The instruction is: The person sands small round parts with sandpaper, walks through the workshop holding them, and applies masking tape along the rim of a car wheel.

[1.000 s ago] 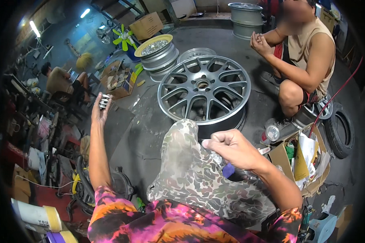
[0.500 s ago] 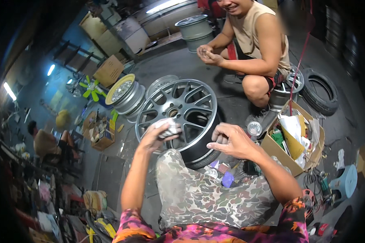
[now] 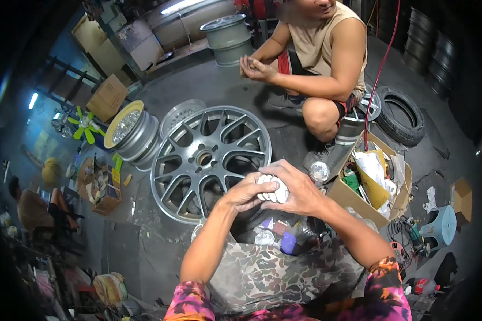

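One white lump | clamped by left hand, right hand | ridges up (axis unclear)

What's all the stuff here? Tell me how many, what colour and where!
White pieces: several, white, between both hands
Big rim: one, grey, beyond hands
Other rims: at least four, silver or grey, one yellow-edged, left, back and right
Tyre: at least one, black, right
Hose: one, red, right
Cardboard boxes: at least four, brown, left and right
Green fan: one, green, left
Stool: one, light blue, lower right
Purple scrap: one, purple, below hands
Other people: two, beige tops, right and left
Lamps: several, white, back
Small clutter: uncountable, mixed, lower left
Trousers: one pair, camouflage, bottom
Sleeves: two, pink-orange-black, bottom
Left hand: one, bare, on white pieces
Right hand: one, bare, on white pieces
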A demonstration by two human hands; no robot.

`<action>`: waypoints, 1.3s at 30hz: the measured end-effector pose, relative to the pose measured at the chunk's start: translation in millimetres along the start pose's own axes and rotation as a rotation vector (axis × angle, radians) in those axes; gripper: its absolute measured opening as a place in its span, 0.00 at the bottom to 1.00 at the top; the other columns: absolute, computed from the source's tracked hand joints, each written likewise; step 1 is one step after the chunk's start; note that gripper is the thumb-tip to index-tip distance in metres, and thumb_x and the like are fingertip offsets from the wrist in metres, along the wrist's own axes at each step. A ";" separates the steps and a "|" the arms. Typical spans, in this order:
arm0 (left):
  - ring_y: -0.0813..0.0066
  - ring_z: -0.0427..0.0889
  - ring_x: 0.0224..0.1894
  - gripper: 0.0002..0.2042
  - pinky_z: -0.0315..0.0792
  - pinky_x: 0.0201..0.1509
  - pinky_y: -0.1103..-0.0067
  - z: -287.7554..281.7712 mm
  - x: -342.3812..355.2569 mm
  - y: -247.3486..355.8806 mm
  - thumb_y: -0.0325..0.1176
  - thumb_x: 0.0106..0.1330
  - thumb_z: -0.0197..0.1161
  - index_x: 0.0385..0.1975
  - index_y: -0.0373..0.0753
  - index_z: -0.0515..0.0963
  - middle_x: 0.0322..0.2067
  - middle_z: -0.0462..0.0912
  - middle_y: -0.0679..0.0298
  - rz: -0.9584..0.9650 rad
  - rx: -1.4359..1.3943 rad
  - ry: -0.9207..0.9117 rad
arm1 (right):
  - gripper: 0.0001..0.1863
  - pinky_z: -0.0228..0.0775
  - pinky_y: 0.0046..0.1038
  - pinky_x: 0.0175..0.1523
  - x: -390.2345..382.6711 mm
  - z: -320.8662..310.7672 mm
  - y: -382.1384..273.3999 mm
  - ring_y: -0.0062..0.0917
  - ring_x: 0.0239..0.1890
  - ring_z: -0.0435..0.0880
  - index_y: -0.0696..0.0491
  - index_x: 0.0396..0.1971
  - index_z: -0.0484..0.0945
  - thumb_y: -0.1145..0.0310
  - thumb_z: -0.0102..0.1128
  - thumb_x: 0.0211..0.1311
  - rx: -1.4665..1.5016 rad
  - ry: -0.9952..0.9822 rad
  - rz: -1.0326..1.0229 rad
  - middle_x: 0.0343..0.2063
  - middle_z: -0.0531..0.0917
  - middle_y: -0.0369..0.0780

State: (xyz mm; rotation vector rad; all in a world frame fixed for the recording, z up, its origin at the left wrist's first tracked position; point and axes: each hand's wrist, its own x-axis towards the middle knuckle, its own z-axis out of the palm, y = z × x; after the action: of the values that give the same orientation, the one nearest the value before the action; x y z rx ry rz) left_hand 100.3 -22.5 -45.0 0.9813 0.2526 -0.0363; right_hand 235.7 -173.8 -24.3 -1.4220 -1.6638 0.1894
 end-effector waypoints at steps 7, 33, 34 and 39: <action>0.70 0.82 0.51 0.29 0.79 0.54 0.76 -3.3 -18.6 8.7 0.35 0.59 0.73 0.58 0.31 0.69 0.50 0.79 0.58 0.061 -0.057 0.115 | 0.32 0.71 0.40 0.58 25.6 15.9 7.0 0.43 0.54 0.79 0.55 0.52 0.76 0.62 0.77 0.45 0.033 0.039 -0.136 0.51 0.80 0.46; 0.74 0.82 0.47 0.25 0.79 0.51 0.79 -8.9 -15.0 -8.4 0.33 0.57 0.76 0.51 0.32 0.74 0.44 0.81 0.62 0.220 -0.106 0.051 | 0.33 0.73 0.39 0.53 31.6 16.7 3.8 0.42 0.48 0.81 0.55 0.50 0.74 0.63 0.78 0.41 0.097 0.011 -0.086 0.44 0.81 0.44; 0.74 0.82 0.48 0.25 0.79 0.52 0.78 -8.9 -16.5 -8.5 0.33 0.57 0.76 0.52 0.32 0.73 0.45 0.81 0.62 0.207 -0.111 0.047 | 0.33 0.73 0.39 0.54 31.3 17.4 2.2 0.42 0.49 0.81 0.55 0.49 0.75 0.63 0.78 0.41 0.096 0.024 -0.095 0.44 0.81 0.44; 0.74 0.81 0.51 0.27 0.78 0.55 0.78 -14.2 -14.5 -12.2 0.35 0.59 0.74 0.55 0.32 0.71 0.48 0.80 0.62 0.233 -0.119 0.066 | 0.33 0.73 0.38 0.53 32.8 20.3 7.3 0.42 0.49 0.81 0.54 0.49 0.75 0.62 0.79 0.42 0.014 0.049 -0.107 0.44 0.82 0.44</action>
State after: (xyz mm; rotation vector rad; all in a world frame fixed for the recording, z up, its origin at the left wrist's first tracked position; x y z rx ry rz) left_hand 81.6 -18.8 -59.2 0.8890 0.1974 0.2222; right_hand 229.2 -135.1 -23.3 -1.3136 -1.6896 0.1045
